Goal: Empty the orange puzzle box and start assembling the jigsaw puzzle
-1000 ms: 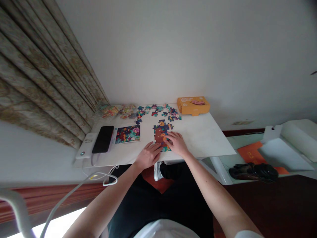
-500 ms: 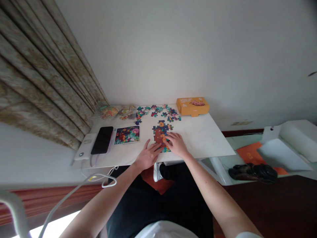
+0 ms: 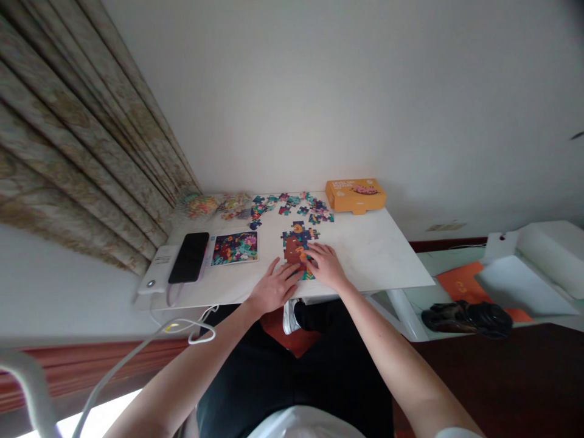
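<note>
Head view: only one camera here, looking down over the person's lap at a white rectangular tabletop [image 3: 374, 249] pushed up against a plain wall.
Left hand: the left hand [image 3: 272, 287] lies palm down near the front edge of the tabletop, forearm coming up from the lower left, fingers spread and stretched toward the puzzle. It's flat and open, not holding anything; the fingertips just reach the lower left edge of the assembled patch.
Right hand: the right hand [image 3: 325, 265] also lies palm down, forearm running in from the lower right, fingers loosely curled and resting on the right side of the patch. Looks like pressing, but I honestly can't tell if there's a piece pinched under the fingertips.
Puzzle: the partly assembled colourful jigsaw patch [image 3: 295, 242] lies flat mid-table, right between the two hands.
Loose bits: a scatter of loose colourful jigsaw pieces [image 3: 292, 207] is spread along the back of the table, well apart from both hands.
Box: an orange cardboard puzzle box [image 3: 355, 194] stands at the back right corner.
Reference card: a colourful printed picture card [image 3: 235, 247] lies left of the patch.
Phone: a black smartphone [image 3: 189, 257] rests on a white power bank [image 3: 155, 274] at the left end.
</note>
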### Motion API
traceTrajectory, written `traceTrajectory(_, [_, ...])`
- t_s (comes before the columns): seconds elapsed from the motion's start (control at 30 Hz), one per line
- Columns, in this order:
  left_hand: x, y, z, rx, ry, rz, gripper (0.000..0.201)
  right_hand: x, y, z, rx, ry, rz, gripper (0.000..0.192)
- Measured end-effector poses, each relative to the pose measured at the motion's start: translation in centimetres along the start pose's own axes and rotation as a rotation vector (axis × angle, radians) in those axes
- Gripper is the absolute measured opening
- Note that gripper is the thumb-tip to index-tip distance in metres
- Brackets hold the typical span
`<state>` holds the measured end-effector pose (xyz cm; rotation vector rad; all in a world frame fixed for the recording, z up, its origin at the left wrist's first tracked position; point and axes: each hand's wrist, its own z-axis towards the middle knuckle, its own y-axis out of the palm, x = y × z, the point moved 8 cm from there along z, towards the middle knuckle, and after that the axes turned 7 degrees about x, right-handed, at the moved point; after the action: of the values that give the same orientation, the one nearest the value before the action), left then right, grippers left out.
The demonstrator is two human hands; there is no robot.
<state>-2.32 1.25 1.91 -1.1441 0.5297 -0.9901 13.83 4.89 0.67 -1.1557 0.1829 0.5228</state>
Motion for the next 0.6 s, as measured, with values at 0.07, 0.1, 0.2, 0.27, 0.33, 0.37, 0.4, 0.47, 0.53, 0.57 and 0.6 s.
traceTrajectory(0.07, [0.0, 0.0, 0.1, -0.011, -0.008, -0.007, 0.039, 0.0, 0.0, 0.0, 0.001, 0.0, 0.001, 0.029])
traceTrajectory(0.1, [-0.1, 0.0, 0.1, -0.017, -0.012, -0.015, 0.038, -0.1, -0.1, 0.0, 0.003, -0.001, 0.004, 0.029])
traceTrajectory(0.2, [-0.2, 0.0, 0.1, -0.026, -0.016, -0.032, 0.036, -0.1, -0.3, 0.0, 0.016, -0.003, 0.017, 0.028])
traceTrajectory(0.27, [-0.1, 0.0, 0.1, -0.023, -0.011, -0.039, 0.036, -0.1, -0.4, 0.0, 0.029, -0.001, 0.029, 0.027])
traceTrajectory(0.33, [0.0, -0.1, 0.1, -0.023, -0.003, -0.046, 0.035, -0.2, -0.6, 0.0, 0.044, -0.005, 0.041, 0.026])
traceTrajectory(0.37, [0.0, -0.1, 0.1, -0.023, 0.001, -0.049, 0.035, -0.2, -0.7, 0.0, 0.05, -0.008, 0.047, 0.026])
traceTrajectory(0.4, [0.1, -0.2, 0.1, -0.025, 0.007, -0.052, 0.035, -0.2, -0.8, 0.0, 0.055, -0.01, 0.052, 0.026])
traceTrajectory(0.47, [0.1, -0.3, 0.3, -0.029, 0.018, -0.064, 0.034, -0.3, -0.9, 0.0, 0.062, -0.012, 0.06, 0.026])
traceTrajectory(0.53, [0.2, -0.3, 0.8, -0.032, 0.039, -0.082, 0.032, -0.3, -0.9, 0.0, 0.067, -0.011, 0.066, 0.026])
traceTrajectory(0.57, [0.2, -0.3, 1.1, -0.03, 0.049, -0.094, 0.032, -0.3, -0.9, 0.0, 0.069, -0.008, 0.067, 0.027])
traceTrajectory(0.6, [0.1, -0.4, 1.5, -0.02, 0.053, -0.107, 0.031, -0.2, -0.9, 0.0, 0.07, -0.004, 0.067, 0.027])
